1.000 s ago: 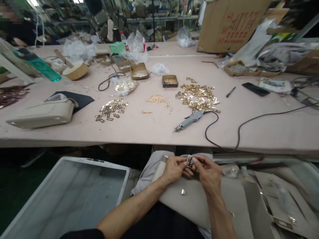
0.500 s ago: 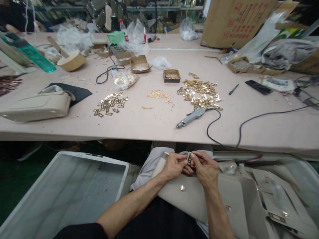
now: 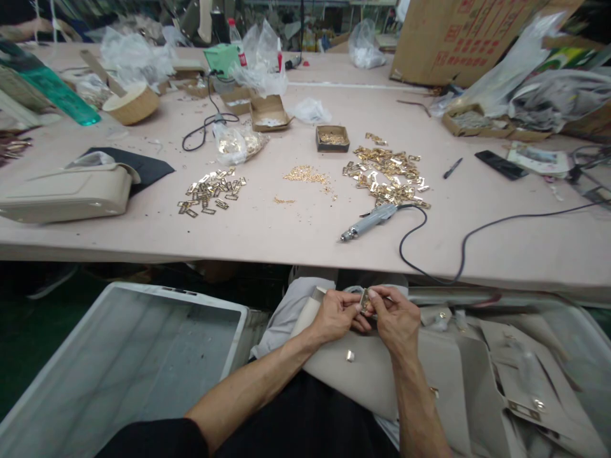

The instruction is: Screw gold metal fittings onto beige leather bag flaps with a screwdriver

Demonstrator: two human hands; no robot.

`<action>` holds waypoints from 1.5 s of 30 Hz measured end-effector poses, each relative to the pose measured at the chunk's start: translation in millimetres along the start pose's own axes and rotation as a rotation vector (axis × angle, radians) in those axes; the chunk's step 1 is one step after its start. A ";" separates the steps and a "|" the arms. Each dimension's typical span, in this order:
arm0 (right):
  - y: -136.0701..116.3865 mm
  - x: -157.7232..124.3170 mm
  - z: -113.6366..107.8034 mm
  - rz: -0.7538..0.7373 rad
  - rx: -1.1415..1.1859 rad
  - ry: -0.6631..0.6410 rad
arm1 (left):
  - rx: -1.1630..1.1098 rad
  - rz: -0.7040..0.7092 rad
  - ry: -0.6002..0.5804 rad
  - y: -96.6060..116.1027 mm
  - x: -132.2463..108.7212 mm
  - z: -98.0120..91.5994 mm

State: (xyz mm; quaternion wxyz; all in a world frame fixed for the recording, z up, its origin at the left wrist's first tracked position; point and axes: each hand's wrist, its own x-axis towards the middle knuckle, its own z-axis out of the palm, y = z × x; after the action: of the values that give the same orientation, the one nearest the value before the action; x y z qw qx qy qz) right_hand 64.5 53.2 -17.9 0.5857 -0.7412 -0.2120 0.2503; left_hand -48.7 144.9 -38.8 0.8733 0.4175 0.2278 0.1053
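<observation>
A small rectangular gold metal bag plate (image 3: 364,300) is pinched between my two hands, above my lap. My left hand (image 3: 334,316) is closed, its thumb and fingers on the plate's left side. From the other side my right hand (image 3: 400,318) grips it, also closed, thumb against the face. The fingers hide part of the plate. Below the hands a beige handbag (image 3: 329,369) lies across my lap, a small metal lock knob (image 3: 350,356) showing on its front. On the table ahead rests a grey electric screwdriver (image 3: 370,224), apart from both hands.
Gold plates (image 3: 389,172) and darker metal frames (image 3: 210,191) lie in piles on the table (image 3: 267,238), with tiny gold screws (image 3: 305,173) between. A grey bin (image 3: 191,356) stands at my left; more beige bags (image 3: 539,388) fill one at my right. The screwdriver's cable (image 3: 463,254) runs right.
The camera view has tilted slightly, so the table sits a little higher in the picture. Both hands stay together on the plate, which has turned slightly between the fingers.
</observation>
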 end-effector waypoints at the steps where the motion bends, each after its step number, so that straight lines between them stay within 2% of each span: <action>1: -0.4 0.0 -0.7 0.014 0.009 -0.011 | 0.002 0.001 -0.003 0.3 -0.3 0.1; 5: -1.0 3.9 -9.7 0.073 0.067 -0.100 | 0.019 0.010 -0.012 1.6 -1.5 1.0; 10: -1.6 10.8 -22.6 0.054 0.012 -0.205 | 0.073 0.026 0.036 -0.2 -6.1 6.9; 13: -1.7 10.5 -23.7 0.034 -0.015 -0.174 | 0.166 0.131 0.154 -3.4 -11.9 15.4; 17: -1.5 7.4 -21.2 -0.042 -0.053 -0.138 | 0.478 0.311 0.337 -6.8 -18.2 28.5; 20: -1.1 6.2 -20.9 -0.111 -0.087 -0.129 | 0.668 0.435 0.424 -9.5 -18.5 34.8; 26: 4.8 7.4 -26.5 -0.164 -0.105 -0.139 | 0.861 0.565 0.467 -16.1 -13.0 37.9; 33: 14.8 10.5 -31.5 -0.212 -0.083 -0.139 | 0.904 0.636 0.505 -21.8 -7.2 38.6; 36: 12.3 15.0 -39.8 -0.201 -0.090 -0.219 | 0.892 0.649 0.502 -24.2 -6.6 39.6; 41: 0.0 24.5 -56.8 -0.248 -0.134 -0.470 | 0.913 0.643 0.498 -25.4 -7.3 41.8; 45: -2.9 25.5 -58.6 -0.304 -0.169 -0.516 | 0.920 0.604 0.489 -26.9 -8.8 42.5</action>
State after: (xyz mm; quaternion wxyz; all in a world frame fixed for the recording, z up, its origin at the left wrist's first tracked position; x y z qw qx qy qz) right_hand 120.7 24.7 -7.1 0.4797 -0.6589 -0.4823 0.3212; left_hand -35.9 95.7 -33.8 0.4566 0.7625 0.3158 0.3323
